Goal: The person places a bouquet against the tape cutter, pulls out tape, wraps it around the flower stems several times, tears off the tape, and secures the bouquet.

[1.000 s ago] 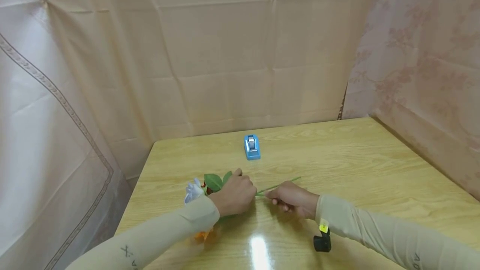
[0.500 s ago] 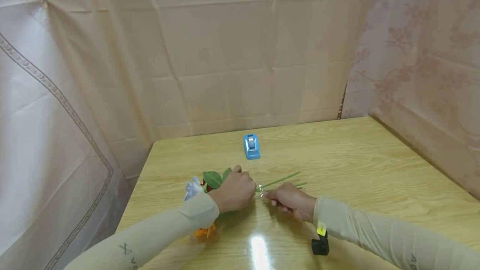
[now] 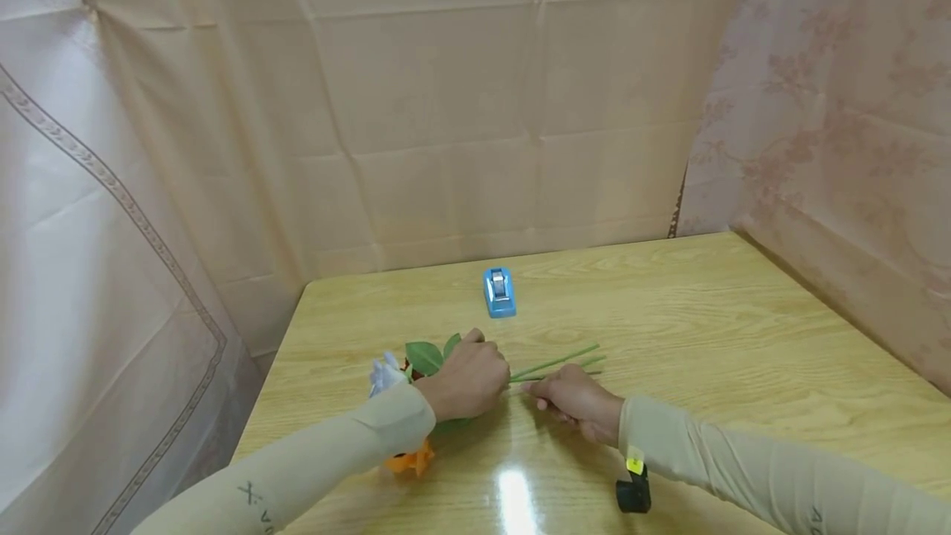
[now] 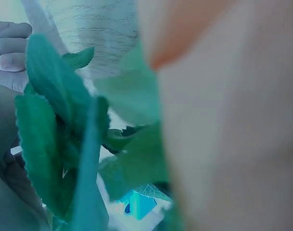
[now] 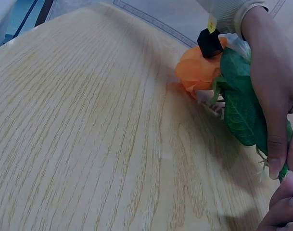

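My left hand grips a bunch of flowers by the stems, low over the table. A pale lavender flower, an orange flower and green leaves stick out to its left; a dark red bloom is mostly hidden. Several thin green stems run out to the right, spread apart at their ends. Just beside the left hand, my right hand pinches at the stems with thumb and forefinger. Leaves fill much of the left wrist view. In the right wrist view both hands' fingertips nearly meet on the stems.
A blue tape dispenser stands on the wooden table beyond the hands. Beige cloth hangs behind the table and along both sides. A black wrist camera hangs under the right sleeve.
The stem ends turned and fanned out, from one showing plainly to several. Clear tape glinted at the right fingertips half a second ago; now it hardly shows. Both hands barely shifted.
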A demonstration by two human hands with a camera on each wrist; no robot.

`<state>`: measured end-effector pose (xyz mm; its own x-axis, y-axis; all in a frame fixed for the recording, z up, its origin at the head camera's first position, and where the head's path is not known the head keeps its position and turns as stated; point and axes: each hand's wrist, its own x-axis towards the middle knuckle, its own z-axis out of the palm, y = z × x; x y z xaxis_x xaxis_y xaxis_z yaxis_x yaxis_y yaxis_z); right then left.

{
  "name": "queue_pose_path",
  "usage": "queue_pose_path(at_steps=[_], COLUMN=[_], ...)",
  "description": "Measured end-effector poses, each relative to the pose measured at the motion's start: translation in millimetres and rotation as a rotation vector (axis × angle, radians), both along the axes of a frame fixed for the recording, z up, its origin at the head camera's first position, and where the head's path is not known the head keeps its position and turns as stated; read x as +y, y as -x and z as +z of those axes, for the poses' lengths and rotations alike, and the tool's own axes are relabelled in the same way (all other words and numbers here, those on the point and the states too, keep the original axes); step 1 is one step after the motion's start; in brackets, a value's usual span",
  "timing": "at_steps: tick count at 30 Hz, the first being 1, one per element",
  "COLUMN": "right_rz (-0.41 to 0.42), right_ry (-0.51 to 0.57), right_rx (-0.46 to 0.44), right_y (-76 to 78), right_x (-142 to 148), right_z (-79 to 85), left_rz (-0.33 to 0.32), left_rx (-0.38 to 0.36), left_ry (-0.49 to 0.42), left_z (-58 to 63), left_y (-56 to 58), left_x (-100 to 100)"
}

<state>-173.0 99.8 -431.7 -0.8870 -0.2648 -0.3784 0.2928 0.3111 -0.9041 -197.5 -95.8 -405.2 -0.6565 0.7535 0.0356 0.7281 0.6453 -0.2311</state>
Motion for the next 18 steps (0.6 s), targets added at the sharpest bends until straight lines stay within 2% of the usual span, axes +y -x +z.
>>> queue_pose_path(at_steps=[6, 13, 18], right_rz=[-0.075, -0.184, -0.220], right_ry=[-0.033, -0.140, -0.218], right_rx=[0.042, 0.174, 0.259], right_y=[-1.3, 3.5, 10.0], right_x=[-2, -2, 1], right_z=[-2.5, -9.7, -12.4], left_rz=[-0.010, -0.026, -0.023], left_rx=[-0.004, 0.039, 0.041], left_ry=[-0.002, 0.044, 0.070], left_z=[-0.6, 1.6, 0.6], left_y=[0.9, 4.1, 6.3], left_x=[2, 6, 8])
